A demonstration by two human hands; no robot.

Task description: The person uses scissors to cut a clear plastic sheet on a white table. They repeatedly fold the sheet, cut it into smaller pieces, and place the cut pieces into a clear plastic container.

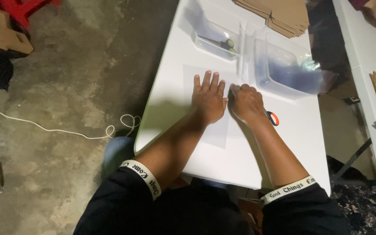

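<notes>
- The left hand (208,99) lies flat on a thin clear plastic sheet (212,130), palm down, with the fingers spread and stretched out; it grips nothing.
- The right hand (245,102) is just beside the left one, almost touching it, with the fingers curled down onto the right edge of the same sheet. I cannot tell if it pinches the sheet or only presses on it.
- The sheet lies flat on the white table (170,87), near the left front part, and it is hard to see against the white surface.
- A pair of scissors with an orange and black handle (273,117) lies on the table just behind the right wrist; only the handle shows.
- Farther away on the table stands a clear plastic tub (212,37), and inside it is a second pair of scissors with green handles (229,44).
- To the right of that tub is a bigger clear plastic tub (283,65) with something bluish inside, near the right hand.
- At the far end of the table lies a stack of brown cardboard pieces (283,15).
- On the concrete floor (75,78) at the left, a white cord (66,130) runs along and ends in loops near the table edge.
- Both forearms come out of black sleeves with white cuffs.
</notes>
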